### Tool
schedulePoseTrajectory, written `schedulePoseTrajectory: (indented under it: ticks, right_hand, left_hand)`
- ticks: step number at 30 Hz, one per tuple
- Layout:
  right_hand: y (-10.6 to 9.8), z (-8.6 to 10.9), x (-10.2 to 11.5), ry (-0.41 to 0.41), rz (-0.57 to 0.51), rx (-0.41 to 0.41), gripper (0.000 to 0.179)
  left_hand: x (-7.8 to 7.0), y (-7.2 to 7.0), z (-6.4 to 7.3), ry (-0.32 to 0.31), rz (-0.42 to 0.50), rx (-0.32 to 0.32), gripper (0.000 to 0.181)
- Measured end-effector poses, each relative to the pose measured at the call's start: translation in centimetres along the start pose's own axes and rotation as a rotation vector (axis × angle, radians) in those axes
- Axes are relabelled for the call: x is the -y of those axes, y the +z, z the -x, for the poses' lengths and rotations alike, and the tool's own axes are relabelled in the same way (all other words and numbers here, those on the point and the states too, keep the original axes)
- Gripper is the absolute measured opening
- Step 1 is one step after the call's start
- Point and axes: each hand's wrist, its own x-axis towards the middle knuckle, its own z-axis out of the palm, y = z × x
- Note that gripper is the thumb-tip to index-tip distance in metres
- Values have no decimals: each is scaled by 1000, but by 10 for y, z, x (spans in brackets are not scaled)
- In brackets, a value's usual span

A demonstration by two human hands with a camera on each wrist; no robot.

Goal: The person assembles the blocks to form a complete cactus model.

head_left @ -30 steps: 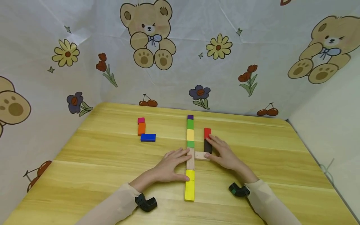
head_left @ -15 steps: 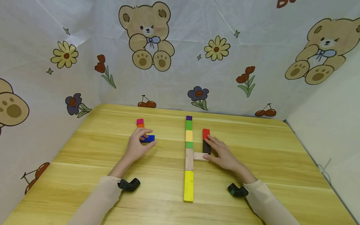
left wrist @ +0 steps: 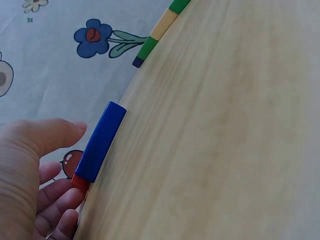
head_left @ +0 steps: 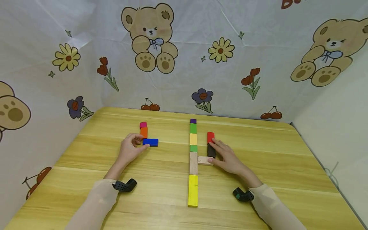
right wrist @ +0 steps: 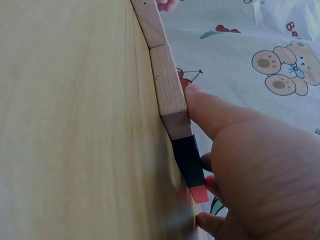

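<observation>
My left hand is at the left group of blocks, fingers bent beside the orange block and thumb by the front edge of the blue block. In the left wrist view, the thumb stands a little off the blue block. My right hand rests with spread fingers along the red block and black block. Its thumb lies at the end of the short plain wooden block, which branches off a long column. The right wrist view shows that wooden block and the black block end to end.
The column on the wooden table runs from a yellow block through a plain wooden block, green and cream blocks to a purple block. A pink block lies behind the orange one. A printed cloth hangs behind.
My left hand has left the middle column and moved left to the blue and orange blocks, shifting slightly further left lately. The right hand has stayed in place.
</observation>
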Motion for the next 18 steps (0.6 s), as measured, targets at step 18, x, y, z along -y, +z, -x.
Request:
schedulePoseTrajectory:
  ticks: [18]
  right_hand:
    - [0,0,0,2,13,4,74]
  left_hand:
    - [3,0,-3,-31,-77,66,42]
